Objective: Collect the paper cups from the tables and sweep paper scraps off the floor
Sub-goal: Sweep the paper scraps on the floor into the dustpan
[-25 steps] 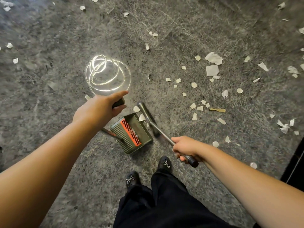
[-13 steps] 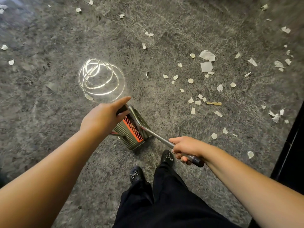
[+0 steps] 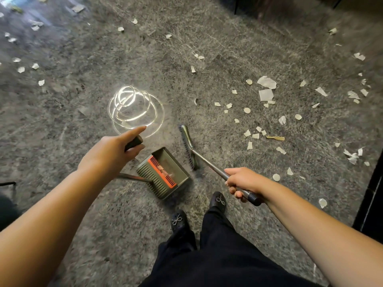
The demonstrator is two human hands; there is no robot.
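Note:
My left hand (image 3: 112, 151) grips the black top of a long dustpan handle, index finger stretched forward. The olive dustpan (image 3: 163, 172) with an orange comb strip sits on the grey floor in front of my feet, mouth facing right. My right hand (image 3: 243, 182) grips the metal broom handle near its black end. The broom head (image 3: 187, 146) stands on the floor just right of the dustpan's mouth. Several white paper scraps (image 3: 266, 94) lie scattered to the right and farther back.
My black shoes (image 3: 218, 200) and trouser legs stand just behind the dustpan. A bright ring-shaped light reflection (image 3: 134, 109) glares on the floor ahead of my left hand. A dark wall edge (image 3: 371, 195) runs along the right. More scraps (image 3: 20, 69) lie at far left.
The broom head has swung out of the dustpan to the floor on its right. The dustpan now lies with its inside showing. Both hands keep their grips.

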